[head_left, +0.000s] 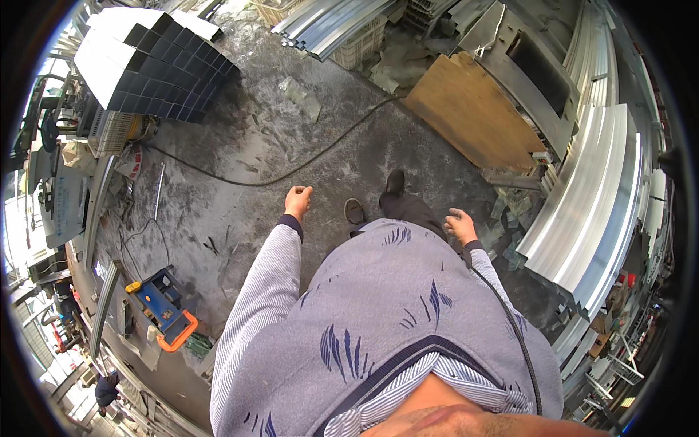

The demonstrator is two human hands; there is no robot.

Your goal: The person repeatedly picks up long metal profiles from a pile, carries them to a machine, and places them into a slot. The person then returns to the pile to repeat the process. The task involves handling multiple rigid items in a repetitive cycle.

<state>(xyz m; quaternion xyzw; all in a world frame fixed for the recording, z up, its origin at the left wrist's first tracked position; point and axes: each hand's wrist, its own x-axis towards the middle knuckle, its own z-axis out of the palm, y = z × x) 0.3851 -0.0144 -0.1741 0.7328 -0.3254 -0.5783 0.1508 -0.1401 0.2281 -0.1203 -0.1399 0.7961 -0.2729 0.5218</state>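
I stand on a dusty dark floor with both forearms held out in front of me. My left hand (297, 202) is over the floor with its fingers curled in, and nothing shows in them. On the other side, my right hand (460, 227) hangs beside my leg. Its fingers are loosely bent and a little apart, holding nothing I can see. Beyond my left hand, a long black hose (284, 177) curves across the floor. My dark shoes (394, 183) show between the two hands, one ahead of the other.
Black and white square tubes (164, 69) are stacked at far left. Metal profiles (582, 211) and a brown board (473, 109) line the right side. A blue toolbox with an orange handle (166, 309) sits at left. Another person (108, 390) appears at lower left.
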